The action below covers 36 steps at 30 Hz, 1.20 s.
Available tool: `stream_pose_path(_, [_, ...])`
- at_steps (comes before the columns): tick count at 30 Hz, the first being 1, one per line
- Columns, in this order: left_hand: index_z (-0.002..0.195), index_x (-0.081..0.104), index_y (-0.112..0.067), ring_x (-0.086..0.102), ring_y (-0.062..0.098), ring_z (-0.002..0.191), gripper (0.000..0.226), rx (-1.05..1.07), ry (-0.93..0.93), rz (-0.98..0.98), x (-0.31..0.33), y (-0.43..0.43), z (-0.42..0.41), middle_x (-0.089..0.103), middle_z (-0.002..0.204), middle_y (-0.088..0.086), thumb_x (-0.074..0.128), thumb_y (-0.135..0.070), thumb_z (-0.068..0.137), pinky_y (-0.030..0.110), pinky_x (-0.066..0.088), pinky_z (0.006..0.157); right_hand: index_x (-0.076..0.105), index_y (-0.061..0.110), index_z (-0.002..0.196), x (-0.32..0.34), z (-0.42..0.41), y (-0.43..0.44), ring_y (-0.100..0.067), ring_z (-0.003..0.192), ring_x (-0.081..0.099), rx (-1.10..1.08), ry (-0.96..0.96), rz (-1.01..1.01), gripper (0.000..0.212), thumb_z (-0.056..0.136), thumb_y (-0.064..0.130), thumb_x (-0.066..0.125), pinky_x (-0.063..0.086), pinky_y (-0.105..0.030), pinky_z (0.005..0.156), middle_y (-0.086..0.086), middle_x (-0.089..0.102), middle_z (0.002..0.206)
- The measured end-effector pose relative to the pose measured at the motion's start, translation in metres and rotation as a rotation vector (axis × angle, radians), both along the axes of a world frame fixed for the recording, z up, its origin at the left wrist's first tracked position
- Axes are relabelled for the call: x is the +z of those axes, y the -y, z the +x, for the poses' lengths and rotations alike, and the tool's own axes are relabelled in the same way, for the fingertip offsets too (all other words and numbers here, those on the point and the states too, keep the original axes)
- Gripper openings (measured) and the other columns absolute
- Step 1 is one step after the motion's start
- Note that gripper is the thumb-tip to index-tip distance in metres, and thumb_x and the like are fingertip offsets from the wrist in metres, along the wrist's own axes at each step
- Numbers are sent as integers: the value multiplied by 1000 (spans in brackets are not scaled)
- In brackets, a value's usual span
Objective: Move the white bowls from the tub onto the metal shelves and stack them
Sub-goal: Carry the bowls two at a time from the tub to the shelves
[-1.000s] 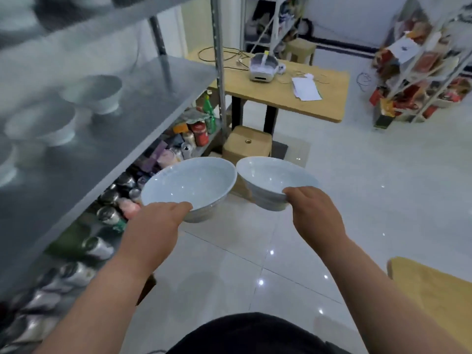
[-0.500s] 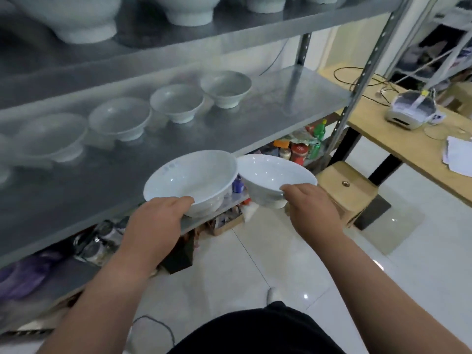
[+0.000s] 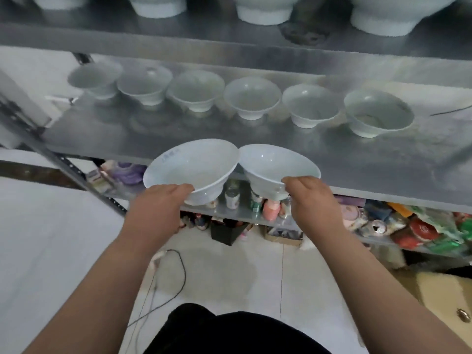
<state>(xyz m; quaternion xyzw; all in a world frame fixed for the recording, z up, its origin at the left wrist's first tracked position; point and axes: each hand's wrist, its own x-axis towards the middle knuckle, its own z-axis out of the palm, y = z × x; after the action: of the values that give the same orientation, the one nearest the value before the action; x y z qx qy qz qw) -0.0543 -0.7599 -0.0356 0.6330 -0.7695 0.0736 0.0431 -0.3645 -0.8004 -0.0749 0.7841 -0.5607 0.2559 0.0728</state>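
My left hand (image 3: 159, 208) grips the near rim of a white bowl (image 3: 194, 167), and my right hand (image 3: 310, 200) grips a second white bowl (image 3: 275, 166). The two rims touch in front of me, just over the front edge of the middle metal shelf (image 3: 370, 162). A row of several single white bowls (image 3: 251, 99) stands along the back of that shelf. More white bowls (image 3: 263, 11) sit on the shelf above, only their feet visible. The tub is out of view.
A lower shelf holds cans, jars and packets (image 3: 421, 226). A slanted metal upright (image 3: 66, 164) runs down at the left. A cable (image 3: 178, 272) lies on the tiled floor, and a wooden stool corner (image 3: 449, 300) sits at the right.
My view has swung left to face the shelves squarely. Both bowls, still held, have come up to the front edge of the middle shelf, and the full row of bowls now shows.
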Motion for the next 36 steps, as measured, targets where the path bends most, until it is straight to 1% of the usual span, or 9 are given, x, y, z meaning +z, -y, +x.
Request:
stream_pose_path(6, [107,67,-19,62,30,68,47,212,-5,-31,0,-5,79,69,80,3,62,7,67,28,41,49,71,10,101,-9,90,46,-36,81,65,165,-3,43,41,63,-1,60,52,-37,71,-9,71,88])
stream_pose_path(10, [105,68,-18,62,31,63,49,257,-7,-63,-9,22,152,70,78,3,64,9,64,27,38,48,71,9,103,-14,160,77,-37,80,64,195,-56,54,45,61,-8,74,52,-38,68,-12,71,90])
stream_pose_path(13, [106,67,-18,60,32,60,52,248,-9,-73,-14,57,218,68,77,4,66,9,61,25,33,47,71,8,103,-10,225,100,-39,79,65,184,-98,69,53,54,-7,81,54,-38,65,-14,71,90])
stream_pose_path(18, [104,69,-15,64,34,62,48,128,3,-81,-17,109,326,69,76,8,70,6,60,32,46,49,70,9,108,-15,319,130,-41,86,64,132,-149,120,52,59,-8,79,56,-43,67,-15,69,95])
stream_pose_path(23, [98,73,-11,64,31,55,53,19,45,-89,-29,153,403,67,68,9,73,11,49,30,49,52,71,7,105,-21,389,148,-40,83,65,125,-141,162,54,55,-12,76,56,-43,69,-14,70,89])
stream_pose_path(25, [101,73,-11,66,32,61,50,-24,47,-95,-38,166,419,69,72,10,69,11,56,33,52,58,71,8,106,-22,403,153,-39,85,66,125,-183,177,54,55,-11,77,56,-42,71,-12,72,90])
stream_pose_path(29, [134,54,-31,63,29,108,53,48,1,85,-56,203,439,68,119,-1,63,-8,86,36,48,90,70,12,114,-28,421,168,-38,94,65,117,-244,262,54,64,-9,73,56,-45,78,-8,73,100])
stream_pose_path(33, [131,54,-35,62,29,106,55,19,7,135,-69,219,454,69,117,-4,66,-10,83,37,53,87,56,21,135,-25,441,174,-31,115,56,106,-309,392,58,82,-1,59,44,-37,98,-2,64,125])
stream_pose_path(36, [132,55,-34,61,30,105,59,6,13,140,-72,225,461,69,118,-4,66,-6,81,37,52,89,48,25,141,-21,452,175,-26,117,54,77,-352,440,61,86,-1,53,42,-34,99,0,60,129])
